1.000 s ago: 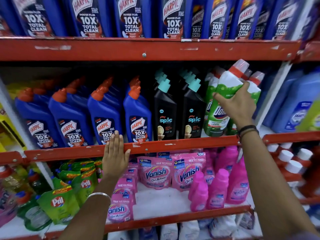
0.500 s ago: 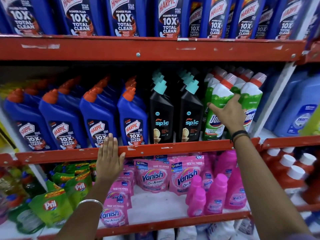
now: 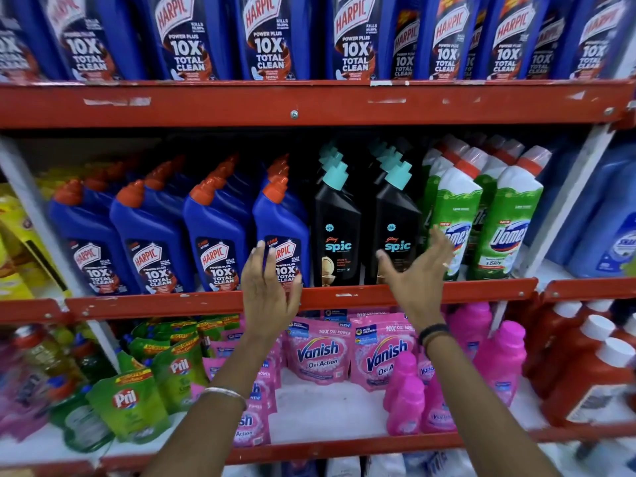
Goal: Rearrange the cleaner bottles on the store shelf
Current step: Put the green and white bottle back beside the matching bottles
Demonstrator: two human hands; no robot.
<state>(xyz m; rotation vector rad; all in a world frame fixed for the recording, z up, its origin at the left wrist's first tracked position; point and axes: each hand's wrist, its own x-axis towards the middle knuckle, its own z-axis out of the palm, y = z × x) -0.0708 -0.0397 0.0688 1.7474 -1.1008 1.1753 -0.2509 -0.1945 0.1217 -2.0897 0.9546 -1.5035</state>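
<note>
On the middle red shelf (image 3: 481,292) stand rows of cleaner bottles: blue Harpic bottles (image 3: 213,235) with orange caps at left, two rows of black Spic bottles (image 3: 335,232) with teal caps in the centre, green-and-white Domex bottles (image 3: 506,218) with red caps at right. My left hand (image 3: 270,290) is raised in front of the rightmost Harpic bottle (image 3: 284,228), fingers apart, holding nothing. My right hand (image 3: 418,270) hovers open in front of the right Spic bottle (image 3: 395,228), just left of the nearest Domex bottle (image 3: 456,215), touching neither.
The top shelf holds a row of large blue Harpic bottles (image 3: 268,39). Below are pink Vanish pouches (image 3: 321,352), pink bottles (image 3: 406,397), green Pril pouches (image 3: 127,404) and red bottles with white caps (image 3: 592,370). Pale blue bottles (image 3: 612,215) stand past the white upright at right.
My right hand let go of the Domex bottle, which now stands upright in its row, and moved left. My left hand lifted off the shelf edge and moved right.
</note>
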